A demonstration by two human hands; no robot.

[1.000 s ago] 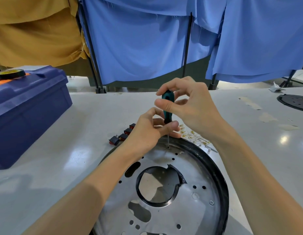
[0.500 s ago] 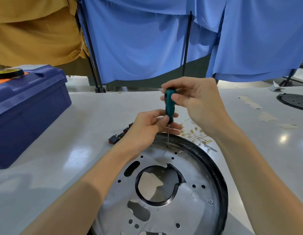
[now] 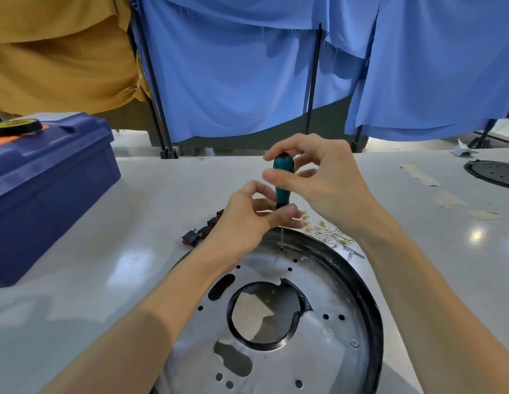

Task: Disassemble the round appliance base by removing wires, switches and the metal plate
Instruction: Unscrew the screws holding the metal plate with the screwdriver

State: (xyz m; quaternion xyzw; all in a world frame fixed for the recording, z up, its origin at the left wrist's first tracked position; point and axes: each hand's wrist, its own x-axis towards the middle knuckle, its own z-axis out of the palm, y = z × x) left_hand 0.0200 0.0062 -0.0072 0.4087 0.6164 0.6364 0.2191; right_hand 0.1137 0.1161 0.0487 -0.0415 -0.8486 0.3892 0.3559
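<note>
Screwdriver (image 3: 281, 196) upright in both your hands, its tip set on a screw (image 3: 281, 250) near the far edge of the metal plate (image 3: 318, 294). Your right hand (image 3: 327, 183) pinches the top of the green handle, thumb in front and fingers curled behind. Your left hand (image 3: 247, 220) has its fingers closed round the bottom of the handle, where the thin shaft begins. The plate sits in the round black base (image 3: 364, 285), which lies on the counter (image 3: 133, 223) in front of you. Just past the rim lie the switches (image 3: 203, 231) on the left and a small heap of wires (image 3: 327, 231) on the right — both off the base. A blue toolbox (image 3: 48, 189) stands at far left, a roll of tape (image 3: 18, 127) on its lid.
</note>
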